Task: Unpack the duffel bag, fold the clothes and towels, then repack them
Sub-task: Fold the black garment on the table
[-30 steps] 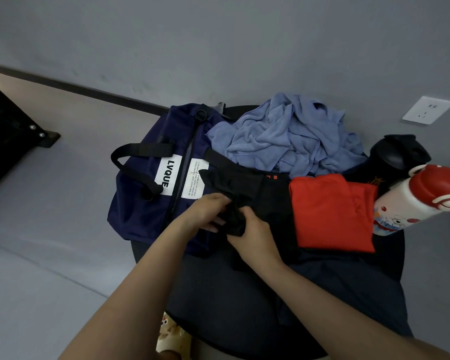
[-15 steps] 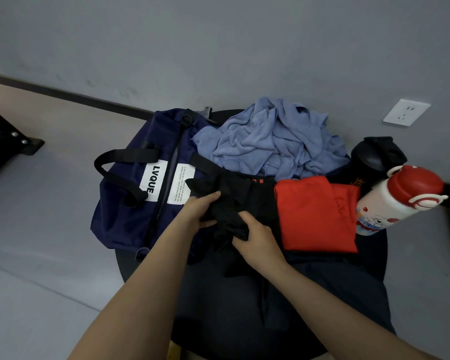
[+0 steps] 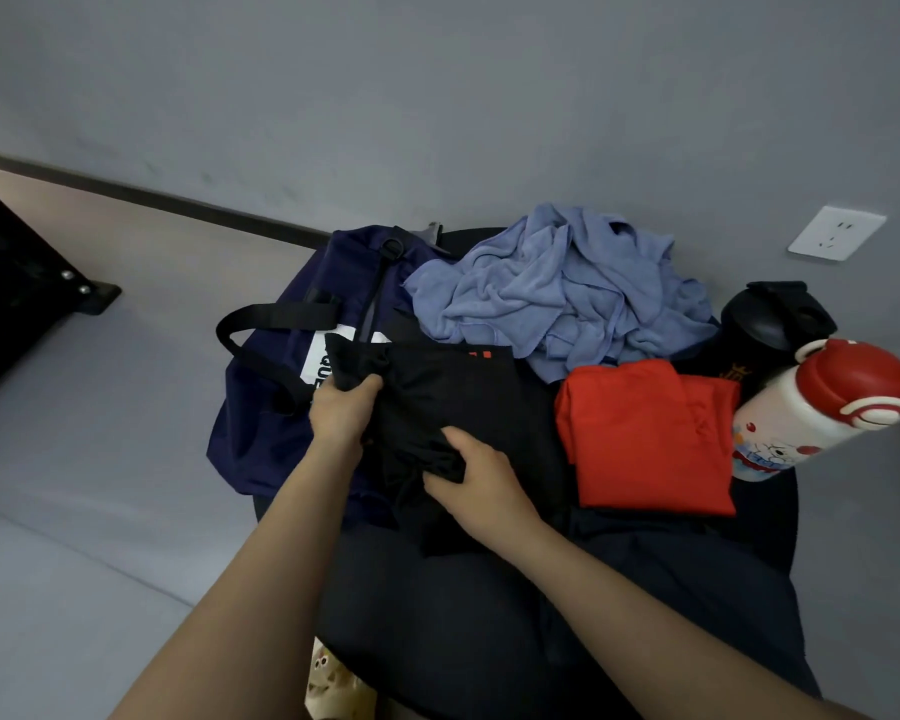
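Since a second ago the hands have drawn apart, spreading the crumpled black cloth garment wider over the navy fabric duffel bag. In the head view the left hand pinches the garment's edge at 9 o'clock of it, thumb on top; the right hand grips a bunched fold at 6 o'clock. A rumpled light-blue towel lies at 1 o'clock, a folded red garment at 3 o'clock, on the round black table.
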Motion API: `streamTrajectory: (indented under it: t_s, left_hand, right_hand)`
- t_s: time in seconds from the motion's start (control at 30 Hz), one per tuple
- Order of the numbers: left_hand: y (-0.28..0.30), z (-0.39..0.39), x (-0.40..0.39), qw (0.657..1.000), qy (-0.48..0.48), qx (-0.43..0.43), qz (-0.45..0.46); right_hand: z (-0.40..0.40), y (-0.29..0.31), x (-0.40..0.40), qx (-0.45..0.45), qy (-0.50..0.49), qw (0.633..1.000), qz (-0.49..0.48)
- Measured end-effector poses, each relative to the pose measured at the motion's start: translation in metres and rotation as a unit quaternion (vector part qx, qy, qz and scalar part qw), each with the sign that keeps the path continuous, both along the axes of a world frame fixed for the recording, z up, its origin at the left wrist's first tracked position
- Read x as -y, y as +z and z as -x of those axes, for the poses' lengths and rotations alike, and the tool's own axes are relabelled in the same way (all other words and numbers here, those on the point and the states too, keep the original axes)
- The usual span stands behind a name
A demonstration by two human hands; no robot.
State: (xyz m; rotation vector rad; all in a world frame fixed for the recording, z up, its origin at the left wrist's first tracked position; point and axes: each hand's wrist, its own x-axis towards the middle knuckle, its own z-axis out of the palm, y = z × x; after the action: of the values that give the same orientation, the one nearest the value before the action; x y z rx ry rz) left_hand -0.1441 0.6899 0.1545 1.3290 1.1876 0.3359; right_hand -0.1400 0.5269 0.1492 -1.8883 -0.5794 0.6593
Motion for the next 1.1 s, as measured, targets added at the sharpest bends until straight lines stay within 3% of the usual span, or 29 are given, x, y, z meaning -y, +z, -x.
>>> streamTrajectory:
  t_s: [0.2,0.4,0.57,0.7,0.83,0.97,1.03,1.1]
  left_hand:
    - [0.008,-0.001,0.007,0.991,-0.022,-0.008,-0.129]
    - [0.007,-0.026,0.055,0.947,-0.14,-0.073,-0.279]
    - [-0.009,-0.043,0.089,0.914,-0.277,-0.072,-0.287]
    - [-0.027,-0.05,0.108,0.857,-0.428,-0.113,-0.263]
    - [-0.036,-0.053,0.103,0.827,-0.482,-0.11,-0.269]
    - [-0.032,-0.051,0.083,0.89,-0.299,-0.085,-0.333]
    - [-0.033,-0.051,0.071,0.916,-0.256,-0.106,-0.291]
    - [-0.035,-0.051,0.064,0.922,-0.294,-0.15,-0.204]
  right_hand:
    - [0.004,0.0,-0.005,-0.029,-0.036,0.999,-0.003]
    - [-0.005,-0.01,0.021,-0.028,-0.098,0.988,0.113]
    - [-0.017,-0.014,0.046,-0.041,-0.056,0.966,0.249]
    - [-0.025,-0.012,0.061,0.031,0.007,0.936,0.35]
    - [-0.03,-0.015,0.071,0.022,0.044,0.919,0.391]
    - [-0.035,-0.016,0.074,0.079,-0.029,0.935,0.343]
    - [-0.037,-0.015,0.073,0.111,-0.059,0.945,0.303]
    - [-0.036,-0.018,0.071,0.106,-0.043,0.953,0.282]
